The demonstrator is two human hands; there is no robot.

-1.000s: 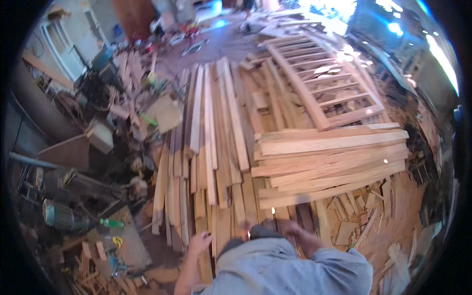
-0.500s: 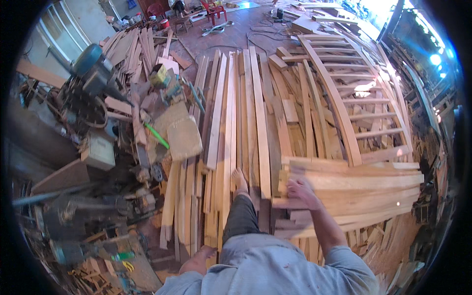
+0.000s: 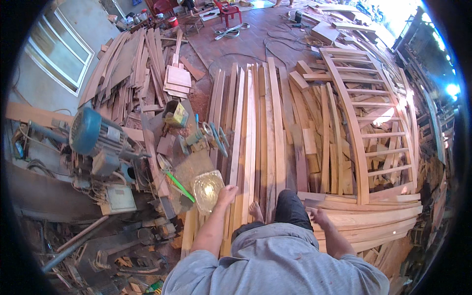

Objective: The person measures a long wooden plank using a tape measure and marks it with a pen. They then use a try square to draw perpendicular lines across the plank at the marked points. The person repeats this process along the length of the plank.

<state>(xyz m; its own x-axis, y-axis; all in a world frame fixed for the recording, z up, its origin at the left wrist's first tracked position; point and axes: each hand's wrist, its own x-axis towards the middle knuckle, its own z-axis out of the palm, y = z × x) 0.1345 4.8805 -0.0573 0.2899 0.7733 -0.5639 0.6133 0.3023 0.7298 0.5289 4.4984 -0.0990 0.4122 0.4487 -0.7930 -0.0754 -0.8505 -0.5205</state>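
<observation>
Workshop floor, head view, wood stock throughout.

Left hand (image 3: 227,194): fingers curled loosely, knuckles against the near edge of a long pale plank (image 3: 237,147); whether it truly grips the plank cannot be told. The plank runs lengthwise away from the person, within a row of similar boards laid side by side.

Clear plastic container (image 3: 207,189): just beside the left hand, on its left, resting at the edge of the boards.

Right hand (image 3: 319,217): fingers spread, palm down, resting on the near end of a stack of curved boards (image 3: 373,219) at the person's right. The stack fans out to the right from under the hand.

Bare foot (image 3: 255,211): planted on the planks between the two hands; dark trouser leg (image 3: 291,209) just right of it.

Curved ladder-like wooden frame (image 3: 366,118): lying flat beyond the stack, well apart from both hands.

Blue electric motor (image 3: 91,132): on a cluttered bench at the left, with scrap blocks and a green-handled tool (image 3: 178,185) near it.

Red plastic chair (image 3: 228,9): far end of floor.
</observation>
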